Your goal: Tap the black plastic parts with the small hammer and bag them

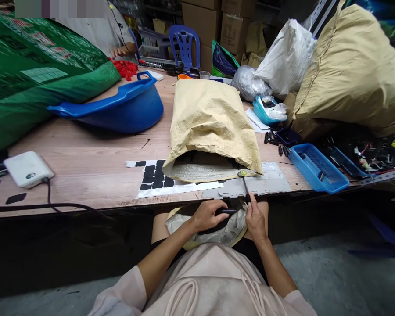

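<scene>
My left hand [210, 215] is closed around a slim dark piece [228, 211] that sticks out past the fingers. Under it, an open sack with a whitish lining [179, 223] lies across my lap. My right hand [256, 218] grips a thin dark tool [245, 186] with a yellow-green head [242, 174]. That head rests at the right of the mouth of a tan paper sack [210, 105], which lies on the table with its opening toward me. Dark contents show inside, too shadowed to name. Partly beneath the sack lies a white sheet of black rounded stickers [154, 175].
A blue basin [118, 109] and a large green sack [46, 74] stand left. A white box [28, 169] trails a cable. On the right are a blue basket [319, 169], a teal bowl [270, 109] and a full tan sack [352, 70]. Another person's hand [125, 49] is across the table.
</scene>
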Motion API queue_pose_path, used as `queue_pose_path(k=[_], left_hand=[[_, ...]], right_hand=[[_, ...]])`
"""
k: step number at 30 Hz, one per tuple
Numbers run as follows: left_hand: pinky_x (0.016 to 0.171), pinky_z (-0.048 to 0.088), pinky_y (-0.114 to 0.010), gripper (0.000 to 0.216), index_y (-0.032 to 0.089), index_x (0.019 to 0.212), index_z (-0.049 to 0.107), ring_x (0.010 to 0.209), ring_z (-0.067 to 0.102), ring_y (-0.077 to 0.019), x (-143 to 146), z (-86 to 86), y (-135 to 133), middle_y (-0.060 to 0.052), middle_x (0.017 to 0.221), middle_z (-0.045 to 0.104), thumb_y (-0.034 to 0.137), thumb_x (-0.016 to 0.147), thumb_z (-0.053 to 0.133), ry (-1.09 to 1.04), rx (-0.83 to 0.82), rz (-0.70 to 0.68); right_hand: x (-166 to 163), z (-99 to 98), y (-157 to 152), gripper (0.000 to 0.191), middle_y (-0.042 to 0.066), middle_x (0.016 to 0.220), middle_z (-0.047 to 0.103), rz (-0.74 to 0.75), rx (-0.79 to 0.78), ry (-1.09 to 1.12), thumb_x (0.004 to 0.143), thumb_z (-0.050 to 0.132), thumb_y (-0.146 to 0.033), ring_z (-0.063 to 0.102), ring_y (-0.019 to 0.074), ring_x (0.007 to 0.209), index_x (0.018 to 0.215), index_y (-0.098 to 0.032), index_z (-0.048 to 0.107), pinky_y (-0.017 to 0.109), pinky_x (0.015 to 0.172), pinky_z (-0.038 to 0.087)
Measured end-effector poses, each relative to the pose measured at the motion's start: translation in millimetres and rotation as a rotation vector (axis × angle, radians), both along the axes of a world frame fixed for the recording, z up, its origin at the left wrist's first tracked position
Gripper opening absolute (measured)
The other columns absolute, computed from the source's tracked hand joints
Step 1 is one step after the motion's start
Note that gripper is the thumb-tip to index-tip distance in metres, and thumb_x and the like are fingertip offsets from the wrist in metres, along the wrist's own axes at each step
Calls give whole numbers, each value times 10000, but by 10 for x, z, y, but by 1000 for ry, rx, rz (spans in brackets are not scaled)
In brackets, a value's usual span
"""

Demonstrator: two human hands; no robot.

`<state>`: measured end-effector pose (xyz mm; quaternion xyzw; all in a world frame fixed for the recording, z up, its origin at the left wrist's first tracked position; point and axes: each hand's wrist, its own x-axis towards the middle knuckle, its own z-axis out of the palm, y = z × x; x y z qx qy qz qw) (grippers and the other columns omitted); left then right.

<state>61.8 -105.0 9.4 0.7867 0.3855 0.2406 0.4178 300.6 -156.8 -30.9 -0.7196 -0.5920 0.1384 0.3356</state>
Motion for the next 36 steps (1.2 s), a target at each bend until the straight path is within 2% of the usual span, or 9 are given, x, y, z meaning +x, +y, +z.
queue_pose_path(k=[7,13,16,20,22,24,29,32,36], left_hand=[[842,542,-347,208,253,1094,734,994,747,-272,159,-507,-198,-76,1060,796,314,911,656,470,-163,129],[961,556,-402,369,208,1325,681,1167,730,-316,138,-627,-209,-167,1221,771,261,983,556,605,-260,152],[929,561,-383,385,207,1326,682,1137,739,-305,116,-520,-261,-154,1211,777,222,952,588,559,-245,117],[758,543,-299,203,248,1065,776,863,759,-229,103,-154,-129,-45,940,812,284,930,628,309,-151,41],[726,521,-279,194,233,982,777,764,729,-194,65,64,116,-25,836,790,319,951,606,199,-62,137],[751,519,-287,209,210,1017,763,795,722,-201,-13,253,461,-45,869,785,306,960,585,195,38,359],[823,547,-366,315,134,1195,693,995,722,-302,-247,499,1303,-179,1165,741,299,965,556,483,112,822],[873,552,-410,339,99,1206,689,1067,715,-356,-297,539,1560,-230,1198,722,267,941,560,627,23,907],[898,548,-419,311,77,1138,736,1114,707,-377,-302,559,1649,-254,1158,733,199,923,547,731,-76,850]], right_hand=[[12,-14,3,563,124,1412,698,10,5,-9,1053,373,-360,708,270,1245,1571,-200,526,340,977,590],[1,-20,4,566,141,1389,709,-10,0,-19,1052,362,-370,726,289,1204,1553,-182,548,353,955,595],[-6,-18,-2,557,126,1415,695,-27,-17,-28,1050,368,-374,737,296,1179,1552,-219,551,362,934,603],[-2,-9,-4,562,139,1401,701,-24,-41,-25,1046,363,-373,740,314,1173,1548,-210,558,381,930,605],[0,0,0,568,141,1403,700,-13,-37,-20,1045,362,-369,725,310,1208,1552,-197,550,376,950,600],[-3,14,4,573,150,1421,687,-8,-33,-22,1048,356,-369,709,304,1240,1556,-176,541,375,979,589],[-20,44,0,571,157,1349,726,3,-39,-17,1061,338,-350,714,276,1228,1557,-141,530,358,1015,571],[-23,30,-7,575,167,1344,727,6,-34,-8,1060,338,-351,718,283,1220,1558,-132,527,369,1011,576],[-18,-1,-5,557,154,1418,686,-14,-13,-8,1057,348,-348,696,287,1263,1551,-178,540,386,1019,577]])
